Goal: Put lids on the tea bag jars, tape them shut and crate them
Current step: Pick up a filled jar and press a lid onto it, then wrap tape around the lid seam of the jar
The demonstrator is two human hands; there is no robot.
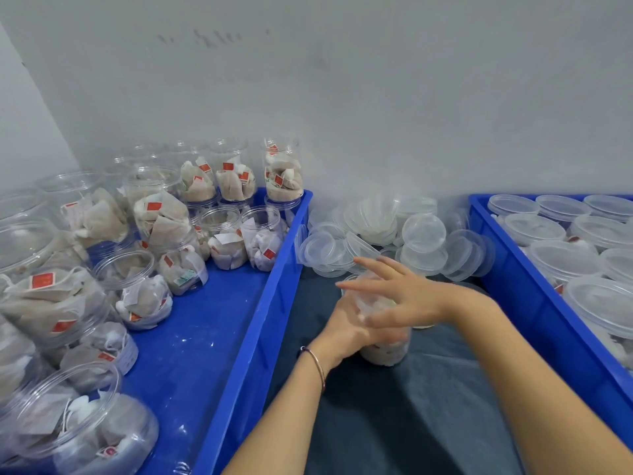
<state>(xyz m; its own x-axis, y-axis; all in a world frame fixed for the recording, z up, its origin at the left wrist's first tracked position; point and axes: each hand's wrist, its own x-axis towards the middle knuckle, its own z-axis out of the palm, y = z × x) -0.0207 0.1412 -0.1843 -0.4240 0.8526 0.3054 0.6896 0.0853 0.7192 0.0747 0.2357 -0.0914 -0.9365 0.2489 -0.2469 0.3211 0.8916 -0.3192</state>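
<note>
Nearest to us, at 7 o'clock, an open clear jar (pixel 78 426) of tea bags lies tipped in the left blue crate (pixel 239 337), one of many unlidded jars of tea bags (pixel 157 214) crowding that crate out to 10 o'clock.

At the centre, on a dark cloth (pixel 394 423), our two hands meet over a single jar (pixel 387 351) standing upright. Our left hand (pixel 349 329), a thin bracelet (pixel 317 363) at the wrist, wraps its fingers round the jar's side. Our right hand (pixel 404 296) lies across the top with fingers spread and nearly straight, pressing downward; it grips nothing that we can make out.

We judge this to be the lidding step — a lid being pushed home. Next would come tape, which calls for a firmly seated lid, yet no tape shows anywhere.

Loose clear lids (pixel 394 231) heap at 12 o'clock, just beyond the hands. At 2 o'clock a right blue crate (pixel 513 269) holds lidded jars (pixel 548 255), cut off by the frame edge.

The hands are motion-blurred — the lid beneath the right palm is hidden, so whether it sits flush we cannot tell.
</note>
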